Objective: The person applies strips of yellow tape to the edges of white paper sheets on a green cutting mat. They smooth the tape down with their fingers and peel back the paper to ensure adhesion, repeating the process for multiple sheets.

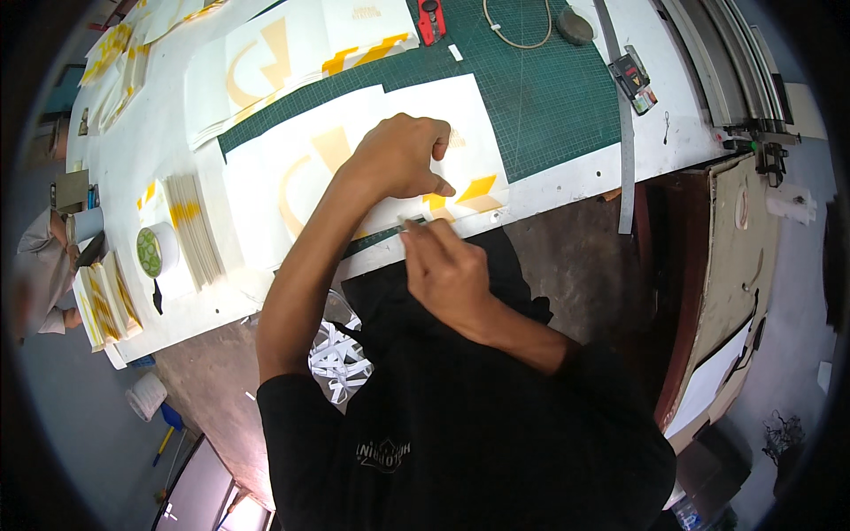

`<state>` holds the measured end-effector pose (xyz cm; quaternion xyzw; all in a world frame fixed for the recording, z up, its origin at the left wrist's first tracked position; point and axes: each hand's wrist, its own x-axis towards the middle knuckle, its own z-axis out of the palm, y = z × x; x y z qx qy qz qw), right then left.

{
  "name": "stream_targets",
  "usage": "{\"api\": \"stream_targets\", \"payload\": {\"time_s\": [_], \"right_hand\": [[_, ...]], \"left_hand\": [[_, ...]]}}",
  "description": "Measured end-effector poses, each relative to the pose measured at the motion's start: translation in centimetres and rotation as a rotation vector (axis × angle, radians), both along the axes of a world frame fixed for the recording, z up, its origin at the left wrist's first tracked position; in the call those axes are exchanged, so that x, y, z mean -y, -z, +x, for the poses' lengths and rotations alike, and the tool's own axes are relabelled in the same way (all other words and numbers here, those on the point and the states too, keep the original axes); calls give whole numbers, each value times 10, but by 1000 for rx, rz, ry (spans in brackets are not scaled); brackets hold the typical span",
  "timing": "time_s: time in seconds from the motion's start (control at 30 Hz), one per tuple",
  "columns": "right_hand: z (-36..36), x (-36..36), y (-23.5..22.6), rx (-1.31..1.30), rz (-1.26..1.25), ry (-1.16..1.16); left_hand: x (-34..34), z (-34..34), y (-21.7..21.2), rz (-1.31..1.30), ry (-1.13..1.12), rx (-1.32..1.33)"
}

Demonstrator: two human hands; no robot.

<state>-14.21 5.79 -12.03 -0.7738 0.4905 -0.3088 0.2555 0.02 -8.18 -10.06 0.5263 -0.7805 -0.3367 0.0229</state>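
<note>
A white sheet with yellow shapes (354, 142) lies on the green cutting mat (549, 88) at the table's near edge. My left hand (403, 157) presses down on the sheet, fingers curled, thumb pointing toward a yellow chevron shape (478, 190). My right hand (447, 265) sits at the sheet's near edge and pinches a small thin tool or strip (414, 221); what it is cannot be told.
A stack of printed sheets (292, 53) lies further back. A tape roll (158, 250) and bundled strips (190, 226) rest at left. A red cutter (431, 19), a cord loop (518, 26), a long metal ruler (624, 133) and a bag of paper offcuts (341, 358) are around.
</note>
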Motion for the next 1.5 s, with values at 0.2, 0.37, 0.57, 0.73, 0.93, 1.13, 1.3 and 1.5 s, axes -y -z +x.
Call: {"api": "stream_targets", "payload": {"time_s": [0.2, 0.37, 0.57, 0.73, 0.93, 1.13, 1.3, 1.5], "right_hand": [[-90, 34, 19, 147, 136, 414], [-155, 71, 13, 398, 139, 552], [-152, 112, 15, 562, 110, 427], [-155, 151, 33, 687, 172, 407], [-154, 152, 53, 642, 114, 441], [-144, 148, 52, 650, 35, 437], [-149, 148, 60, 645, 66, 412], [-142, 148, 58, 682, 55, 394]], "left_hand": [[1, -1, -10, 50, 1, 33], [-24, -13, -21, -5, -91, 12], [-62, -31, -5, -211, -111, -56], [-68, -13, -25, -98, -386, -421], [-61, 94, -68, -558, -1161, -1288], [8, 135, -159, -1459, -955, -606], [106, 109, -132, -1150, -395, -318], [138, 90, 3, -582, -275, 144]]}}
